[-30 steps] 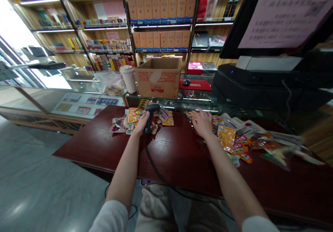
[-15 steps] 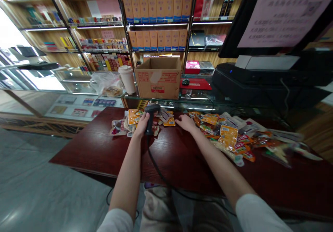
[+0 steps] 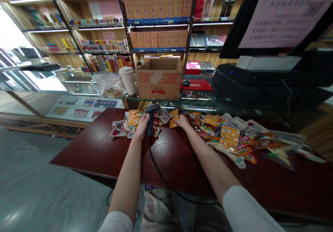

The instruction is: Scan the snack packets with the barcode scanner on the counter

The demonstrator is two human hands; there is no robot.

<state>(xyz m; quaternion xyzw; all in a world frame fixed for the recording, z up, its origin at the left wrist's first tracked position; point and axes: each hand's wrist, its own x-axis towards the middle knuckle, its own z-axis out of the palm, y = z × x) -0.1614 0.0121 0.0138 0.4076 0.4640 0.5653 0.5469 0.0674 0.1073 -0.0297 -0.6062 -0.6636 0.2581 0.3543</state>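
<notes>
- Barcode scanner (image 3: 150, 118): black and handheld, standing nearly upright near the far edge of the table, its head above the packets and its cord (image 3: 159, 173) trailing down over the near edge.
- Left hand (image 3: 143, 127): fingers wrapped closely around the scanner's grip, knuckles toward the far edge.
- Right hand (image 3: 182, 121): just right of the scanner, fingers held close together and not pinching anything; the fingertips reach an orange packet (image 3: 174, 118) (whether they press it is too small to tell).
- Small pile of snack packets (image 3: 133, 118): under and around the scanner, near the far edge of the table (image 3: 99, 145).
- Large pile of snack packets (image 3: 229, 138): spread toward the right edge, well right of the scanner, mostly orange and clear plastic.
- Glass counter (image 3: 78, 100): along the far edge, carrying a cardboard box (image 3: 158, 81), a paper cup (image 3: 128, 81), a plastic bag (image 3: 107, 85) and a mouse (image 3: 186, 82) on a red mat (image 3: 197, 84).
- Till (image 3: 234, 79): on the counter at the right, below a printed sign (image 3: 283, 18).
- Shelves (image 3: 156, 25): behind the counter, lined with boxes and bottles.
</notes>
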